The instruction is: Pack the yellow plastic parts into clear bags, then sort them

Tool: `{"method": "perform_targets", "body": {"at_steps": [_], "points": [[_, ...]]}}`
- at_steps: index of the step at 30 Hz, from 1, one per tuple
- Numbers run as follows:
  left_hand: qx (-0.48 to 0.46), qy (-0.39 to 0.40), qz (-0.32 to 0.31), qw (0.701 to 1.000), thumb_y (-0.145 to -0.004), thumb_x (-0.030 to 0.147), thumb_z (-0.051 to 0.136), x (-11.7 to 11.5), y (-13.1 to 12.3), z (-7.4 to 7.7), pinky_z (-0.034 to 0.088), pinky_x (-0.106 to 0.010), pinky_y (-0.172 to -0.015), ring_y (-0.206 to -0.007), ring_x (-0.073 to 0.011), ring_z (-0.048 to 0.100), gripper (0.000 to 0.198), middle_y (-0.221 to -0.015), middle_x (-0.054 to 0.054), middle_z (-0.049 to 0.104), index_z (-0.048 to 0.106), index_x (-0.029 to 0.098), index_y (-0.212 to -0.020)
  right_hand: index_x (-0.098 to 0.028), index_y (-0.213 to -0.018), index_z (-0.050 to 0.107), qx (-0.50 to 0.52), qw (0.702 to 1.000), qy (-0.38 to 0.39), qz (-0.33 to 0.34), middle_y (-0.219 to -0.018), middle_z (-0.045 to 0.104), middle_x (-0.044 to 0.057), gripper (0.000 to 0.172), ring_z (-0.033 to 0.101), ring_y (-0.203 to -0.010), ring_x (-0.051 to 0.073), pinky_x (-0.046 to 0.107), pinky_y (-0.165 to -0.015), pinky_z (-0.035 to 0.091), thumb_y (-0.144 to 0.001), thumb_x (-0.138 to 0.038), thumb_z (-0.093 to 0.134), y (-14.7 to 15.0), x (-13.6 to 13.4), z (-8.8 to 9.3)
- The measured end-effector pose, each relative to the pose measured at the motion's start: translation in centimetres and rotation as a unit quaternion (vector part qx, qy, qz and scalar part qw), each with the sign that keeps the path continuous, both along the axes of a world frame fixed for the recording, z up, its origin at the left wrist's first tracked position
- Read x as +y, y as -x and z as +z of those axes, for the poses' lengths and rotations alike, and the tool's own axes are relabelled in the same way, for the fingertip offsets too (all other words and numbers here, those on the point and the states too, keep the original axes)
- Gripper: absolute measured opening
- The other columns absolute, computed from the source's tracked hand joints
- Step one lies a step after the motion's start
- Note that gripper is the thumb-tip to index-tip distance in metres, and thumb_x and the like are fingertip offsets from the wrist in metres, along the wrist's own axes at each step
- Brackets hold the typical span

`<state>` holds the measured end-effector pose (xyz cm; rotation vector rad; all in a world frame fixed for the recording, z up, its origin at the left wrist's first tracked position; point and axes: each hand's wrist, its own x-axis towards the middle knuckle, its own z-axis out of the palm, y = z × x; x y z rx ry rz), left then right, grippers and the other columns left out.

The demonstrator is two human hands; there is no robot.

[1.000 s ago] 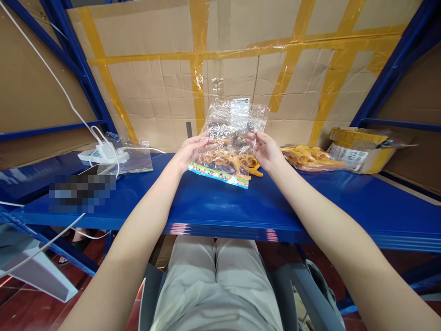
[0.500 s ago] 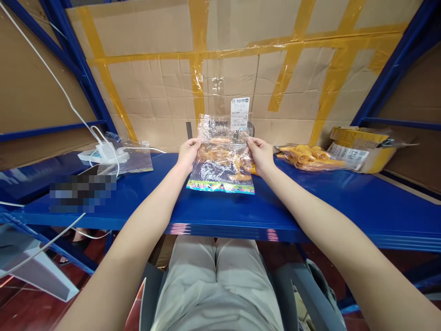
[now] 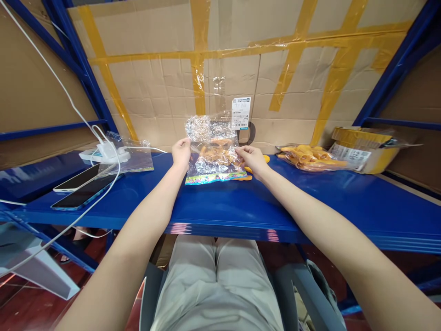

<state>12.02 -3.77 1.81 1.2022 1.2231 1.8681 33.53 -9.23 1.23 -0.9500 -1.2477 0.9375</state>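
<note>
1. Gripping the left edge of the clear bag (image 3: 213, 169): left hand (image 3: 181, 152), fingers curled in.
2. Right hand (image 3: 251, 158): thumb and fingertips pinched together at bag's right edge.
3. Bag spread between both hands; orange pieces (image 3: 220, 154) visible through film, some ends protruding beside right fingertips.
4. Well right of right hand: filled bag (image 3: 306, 158), then box (image 3: 379, 158).
5. Left of left hand: phones (image 3: 86, 189), power strip (image 3: 106, 152).

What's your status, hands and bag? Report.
Left hand pinching left side of clear bag; right hand, right side. Orange pieces visible through and beside it.
</note>
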Motion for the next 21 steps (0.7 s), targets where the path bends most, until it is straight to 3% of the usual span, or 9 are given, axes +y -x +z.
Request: {"method": "perform_targets", "body": {"at_steps": [4,8,11,17,21], "points": [[0.020,-0.043,0.024,0.999,-0.086,0.034,0.057,0.6,0.5,-0.4,0.030,-0.019,-0.040,-0.037,-0.0046,0.032,0.018,-0.049,0.009,0.037,0.064,0.018,-0.089,-0.019,-0.057,0.059,-0.047,0.998,0.046,-0.013,-0.056,0.060,0.001,0.025,0.047,-0.045,0.009,0.019,-0.034,0.036,-0.074,-0.031,0.073,-0.2,0.2,-0.3],[0.032,-0.055,0.035,0.997,-0.088,0.037,0.054,0.7,0.7,-0.5,0.032,-0.019,-0.043,-0.039,-0.0057,0.033,0.022,-0.051,0.009,0.036,0.063,0.019,-0.093,-0.020,-0.054,0.060,-0.066,0.995,0.069,0.023,-0.054,0.057,0.001,0.025,0.047,-0.045,0.010,0.022,-0.032,0.039,-0.066,-0.032,0.078,-0.3,0.4,-0.8],[0.035,-0.049,0.041,0.997,-0.088,0.037,0.053,0.8,0.7,-0.5,0.032,-0.020,-0.043,-0.039,-0.0059,0.033,0.021,-0.054,0.008,0.039,0.063,0.019,-0.093,-0.020,-0.052,0.056,-0.077,0.994,0.074,0.007,-0.053,0.054,0.000,0.028,0.042,-0.043,0.009,0.022,-0.032,0.037,-0.066,-0.029,0.078,-0.2,0.5,-1.0],[0.057,-0.041,0.061,0.996,-0.088,0.028,0.051,0.6,0.9,-0.3,0.032,-0.019,-0.047,-0.043,-0.0072,0.035,0.015,-0.052,0.008,0.039,0.063,0.018,-0.085,-0.019,-0.058,0.056,-0.066,0.997,-0.006,-0.033,-0.048,0.051,-0.005,0.022,0.040,-0.045,0.007,0.017,-0.038,0.031,-0.071,-0.029,0.072,-0.4,1.1,-1.1],[0.104,-0.030,0.056,0.993,-0.089,0.035,0.051,0.7,1.1,-0.5,0.038,-0.021,-0.052,-0.047,-0.0106,0.044,0.020,-0.052,0.006,0.042,0.063,0.019,-0.086,-0.019,-0.064,0.058,-0.054,0.997,-0.037,-0.051,-0.049,0.051,-0.005,0.020,0.040,-0.046,0.008,0.019,-0.041,0.029,-0.072,-0.034,0.069,-0.5,1.6,-1.3]]}}
